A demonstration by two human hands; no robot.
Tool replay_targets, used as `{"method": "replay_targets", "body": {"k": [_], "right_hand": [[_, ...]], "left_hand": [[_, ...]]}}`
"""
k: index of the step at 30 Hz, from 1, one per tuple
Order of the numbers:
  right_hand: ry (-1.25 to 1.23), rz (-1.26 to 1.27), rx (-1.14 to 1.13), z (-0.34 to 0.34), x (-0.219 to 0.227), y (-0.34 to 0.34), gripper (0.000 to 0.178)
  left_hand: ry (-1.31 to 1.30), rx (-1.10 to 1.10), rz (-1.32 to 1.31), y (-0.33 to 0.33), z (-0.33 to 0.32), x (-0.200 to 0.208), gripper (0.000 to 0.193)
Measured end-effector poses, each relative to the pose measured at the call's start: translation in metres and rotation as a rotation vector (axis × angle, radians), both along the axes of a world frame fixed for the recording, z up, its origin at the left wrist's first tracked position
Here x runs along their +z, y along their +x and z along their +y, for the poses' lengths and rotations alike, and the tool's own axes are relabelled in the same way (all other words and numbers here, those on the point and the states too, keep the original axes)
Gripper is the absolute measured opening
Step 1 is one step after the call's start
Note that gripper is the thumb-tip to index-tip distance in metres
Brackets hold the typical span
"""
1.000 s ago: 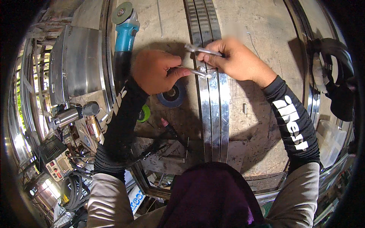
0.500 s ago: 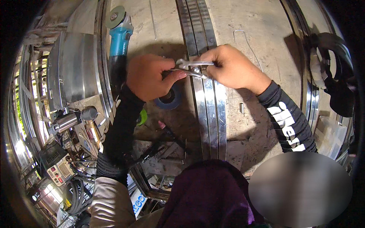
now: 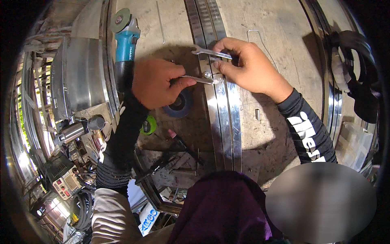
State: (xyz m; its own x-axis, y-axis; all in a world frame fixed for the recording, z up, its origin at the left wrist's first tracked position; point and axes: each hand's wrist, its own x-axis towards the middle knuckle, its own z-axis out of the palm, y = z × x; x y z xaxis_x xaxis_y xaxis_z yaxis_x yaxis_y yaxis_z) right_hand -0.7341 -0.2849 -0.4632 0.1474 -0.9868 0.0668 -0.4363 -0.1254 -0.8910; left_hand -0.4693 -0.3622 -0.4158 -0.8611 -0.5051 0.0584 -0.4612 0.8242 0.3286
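Observation:
Pinched between the thumb and fingers of my left hand (image 3: pixel 156 83) is a slim silver wrench (image 3: pixel 197 79), seen edge-on. Its far end lies over the shiny metal bars (image 3: pixel 227 134), beside a small round bolt (image 3: pixel 207 75). My right hand (image 3: pixel 252 69) is closed around an open-end wrench (image 3: pixel 211 52), whose jaw points left above the bars, a little beyond the bolt. The fingertips of that hand are close to the bars; whether they touch is unclear. Below my left hand lies a dark disc (image 3: pixel 178 105) with a blue rim.
A teal angle grinder (image 3: pixel 125 46) lies at the far left. Bent wire (image 3: pixel 262 46) and a short metal piece (image 3: pixel 257 114) lie right of the bars. A green tape roll (image 3: pixel 149 125) is near my left forearm; a black welding-type mask (image 3: pixel 357 77) sits far right.
My right hand has shifted up and away from the left, lifting its wrench off the bolt area. My left hand has moved slightly left, its wrench end staying near the bolt.

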Motion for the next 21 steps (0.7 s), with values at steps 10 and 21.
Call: {"method": "replay_targets", "body": {"k": [10,21], "right_hand": [[0.021,0.073,-0.049,-0.002,0.010,-0.016,0.025],[0.135,-0.144,-0.003,0.025,0.031,0.010,0.033]], "left_hand": [[0.139,0.170,-0.082,-0.002,0.007,0.006,0.041],[0.037,0.299,-0.118,-0.010,0.031,0.014,0.041]]}}
